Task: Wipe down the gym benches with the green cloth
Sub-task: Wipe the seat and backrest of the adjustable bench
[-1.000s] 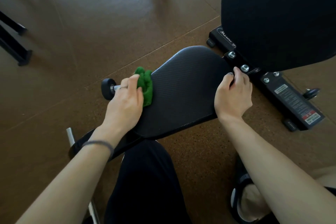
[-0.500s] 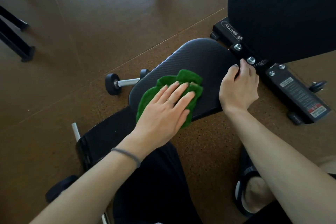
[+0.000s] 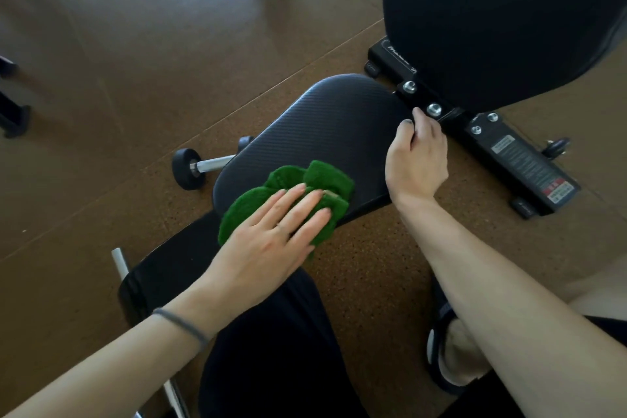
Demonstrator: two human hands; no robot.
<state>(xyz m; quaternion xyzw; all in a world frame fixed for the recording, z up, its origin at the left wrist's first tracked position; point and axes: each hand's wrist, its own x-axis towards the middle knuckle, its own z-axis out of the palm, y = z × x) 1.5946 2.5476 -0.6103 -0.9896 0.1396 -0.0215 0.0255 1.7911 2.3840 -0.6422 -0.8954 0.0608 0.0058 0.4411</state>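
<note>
Pressing flat on the green cloth [image 3: 288, 200], left hand [image 3: 271, 244] has its fingers [image 3: 305, 204] straight and spread; cloth lies bunched on the near end of the seat pad [image 3: 339, 122]. Unwiped pad runs ahead and rightward from those fingertips, long axis toward the raised backrest [image 3: 492, 10]. Right hand [image 3: 417, 156] grips the pad's far right edge, fingers curled over it, beside the black frame [image 3: 509, 153] with its bolts. Dumbbell [image 3: 203, 166] on the floor [image 3: 135, 61], left of the pad. Obstruction judged likely: the right hand, if strokes reach that edge.

Brown cork floor [image 3: 142, 54] — perhaps a dumbbell [image 3: 200, 166]
</note>
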